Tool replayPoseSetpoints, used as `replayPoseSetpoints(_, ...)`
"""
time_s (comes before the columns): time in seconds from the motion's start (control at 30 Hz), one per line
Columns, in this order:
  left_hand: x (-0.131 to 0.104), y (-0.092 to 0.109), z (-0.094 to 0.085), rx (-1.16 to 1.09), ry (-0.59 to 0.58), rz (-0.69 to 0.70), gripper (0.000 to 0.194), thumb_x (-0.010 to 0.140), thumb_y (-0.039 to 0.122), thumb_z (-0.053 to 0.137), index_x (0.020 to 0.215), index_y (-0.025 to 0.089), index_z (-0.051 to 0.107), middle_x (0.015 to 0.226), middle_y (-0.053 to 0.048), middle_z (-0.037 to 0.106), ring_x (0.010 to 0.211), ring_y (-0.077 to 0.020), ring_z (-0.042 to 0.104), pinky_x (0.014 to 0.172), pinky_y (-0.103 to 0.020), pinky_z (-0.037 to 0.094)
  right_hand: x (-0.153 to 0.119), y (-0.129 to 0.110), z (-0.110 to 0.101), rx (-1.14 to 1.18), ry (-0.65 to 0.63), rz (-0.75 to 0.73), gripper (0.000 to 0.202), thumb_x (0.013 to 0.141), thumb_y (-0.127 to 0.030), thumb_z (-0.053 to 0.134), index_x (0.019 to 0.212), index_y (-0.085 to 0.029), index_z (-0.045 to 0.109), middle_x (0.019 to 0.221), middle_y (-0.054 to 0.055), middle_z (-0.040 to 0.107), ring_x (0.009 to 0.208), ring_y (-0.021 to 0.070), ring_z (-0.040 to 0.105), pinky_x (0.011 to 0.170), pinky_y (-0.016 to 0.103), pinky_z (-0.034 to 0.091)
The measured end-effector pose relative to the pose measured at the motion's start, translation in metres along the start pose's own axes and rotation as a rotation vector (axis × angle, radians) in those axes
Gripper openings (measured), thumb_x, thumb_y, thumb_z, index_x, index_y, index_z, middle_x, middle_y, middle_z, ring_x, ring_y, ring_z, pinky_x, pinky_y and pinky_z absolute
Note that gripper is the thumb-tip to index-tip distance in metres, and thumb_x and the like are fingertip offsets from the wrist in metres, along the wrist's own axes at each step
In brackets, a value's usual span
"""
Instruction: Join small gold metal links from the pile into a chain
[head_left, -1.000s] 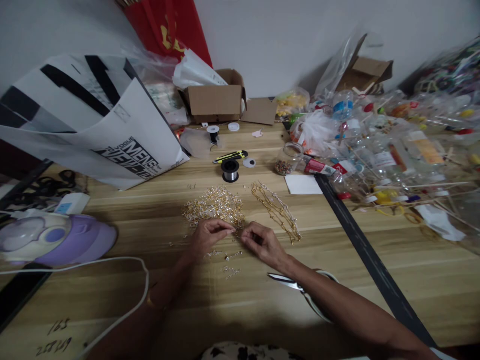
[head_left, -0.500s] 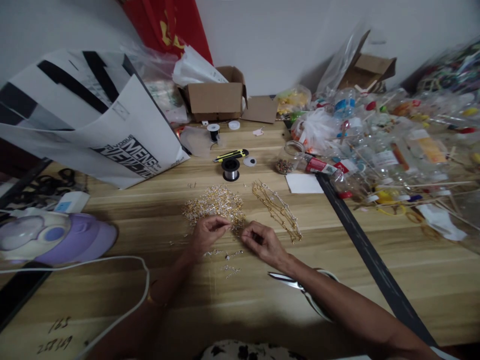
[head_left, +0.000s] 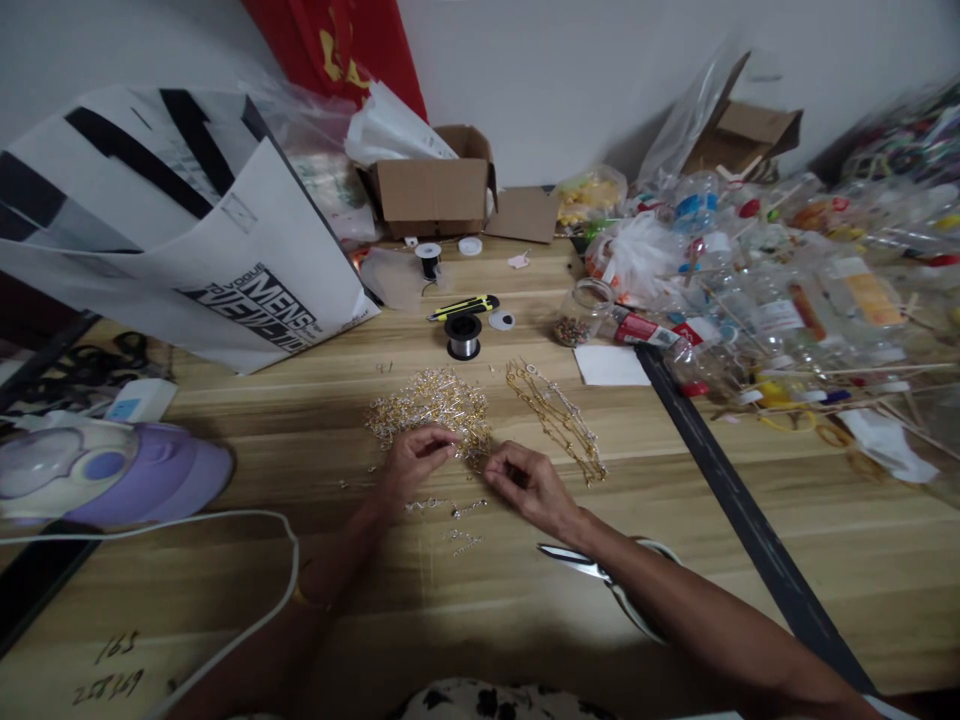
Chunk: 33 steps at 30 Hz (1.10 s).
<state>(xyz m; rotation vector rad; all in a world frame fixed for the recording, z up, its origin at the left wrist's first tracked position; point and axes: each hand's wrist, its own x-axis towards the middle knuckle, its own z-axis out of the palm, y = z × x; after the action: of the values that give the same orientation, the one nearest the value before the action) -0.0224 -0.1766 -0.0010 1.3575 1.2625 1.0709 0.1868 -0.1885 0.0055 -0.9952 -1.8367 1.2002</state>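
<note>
A loose heap of gold and silver jewellery pieces point(head_left: 431, 398) lies on the wooden table. At its lower edge, my left hand point(head_left: 420, 458) is pinched, with whatever its fingertips hold too small to name. My right hand point(head_left: 529, 485) is close by on the right, thumb and fingers together, their contents hidden. The two hands are apart. Gold and silver chains point(head_left: 556, 420) stretch out above my right hand. Short silver chain pieces point(head_left: 466, 543) lie below, between the forearms. Scissors point(head_left: 581, 562) with opened blades are partly under my right forearm.
Behind the heap are a wire spool point(head_left: 463, 337), a yellow cutter point(head_left: 463, 307) and a bead jar point(head_left: 581, 315). Plastic bottles point(head_left: 772, 300) crowd the right. A white bag point(head_left: 247, 270) and a purple device point(head_left: 161, 470) with a white cable stand left.
The view has shifted very slightly. My left hand has moved a little up and to the left, its fingertips still pinched. My right hand is almost unchanged.
</note>
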Motion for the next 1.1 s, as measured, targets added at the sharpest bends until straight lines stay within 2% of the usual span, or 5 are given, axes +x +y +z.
replayPoseSetpoints(0.17,-0.001,0.003,0.002,-0.025,0.029,-0.063,0.018,0.068,0.027,0.071,0.081,0.015,0.071,0.081,-0.006,0.074,0.077,-0.0180,0.067,0.071,-0.027,0.053,0.000,0.002,0.000,-0.012,-0.008,0.016,0.012,0.086,-0.024,0.057,0.077,-0.016,0.059,0.072,0.002,0.057,0.065,0.0129,0.051,0.058,0.022,0.039)
replayPoseSetpoints(0.4,-0.001,0.012,0.003,-0.062,0.092,-0.108,0.018,0.062,0.026,0.076,0.071,0.016,0.065,0.071,-0.002,0.071,0.070,-0.0161,0.066,0.069,-0.026,0.053,0.000,0.002,0.001,0.001,-0.011,0.020,0.011,0.086,-0.023,0.057,0.077,-0.017,0.058,0.071,0.001,0.056,0.065,0.0127,0.051,0.058,0.022,0.038)
replayPoseSetpoints(0.67,-0.001,0.010,0.004,-0.076,0.102,-0.142,0.019,0.061,0.028,0.077,0.072,0.015,0.068,0.074,-0.004,0.074,0.072,-0.0182,0.068,0.069,-0.028,0.053,0.000,0.002,0.001,0.015,-0.017,0.029,0.010,0.085,-0.022,0.058,0.077,-0.017,0.058,0.071,0.001,0.056,0.065,0.0125,0.051,0.058,0.022,0.038)
replayPoseSetpoints(1.1,0.001,0.005,0.002,-0.124,0.154,-0.177,0.020,0.062,0.027,0.077,0.078,0.016,0.074,0.073,-0.002,0.074,0.068,-0.0152,0.066,0.067,-0.024,0.051,-0.001,0.003,0.000,-0.008,-0.019,0.003,0.010,0.085,-0.021,0.057,0.077,-0.017,0.058,0.071,0.001,0.056,0.065,0.0127,0.051,0.059,0.023,0.039)
